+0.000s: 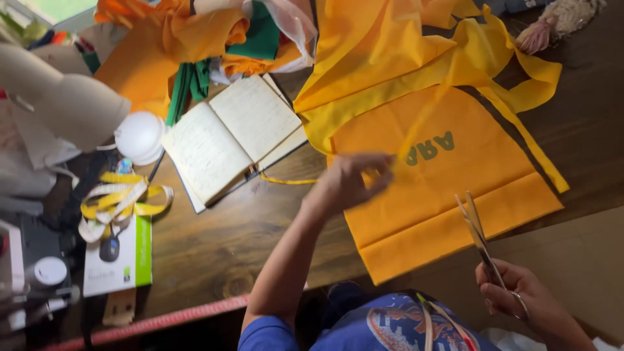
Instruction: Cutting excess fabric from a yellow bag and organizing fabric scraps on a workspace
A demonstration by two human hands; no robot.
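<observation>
Head view: left hand (348, 179) pinches yellow strip (416, 130); right hand (520, 296) holds scissors (478, 237) off table edge (195, 312).

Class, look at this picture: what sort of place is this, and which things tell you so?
Probably a sewing or tailoring workroom: orange fabric spread on a wooden table, scissors in the right hand, and a yellow measuring tape.

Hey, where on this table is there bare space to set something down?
Bare wooden table shows between the open notebook, the white-and-green box and the orange fabric bag, beneath the left hand. Another patch lies at the far right edge, beside the yellow straps. The left side and the far edge are crowded with fabric, a measuring tape and clutter.
</observation>
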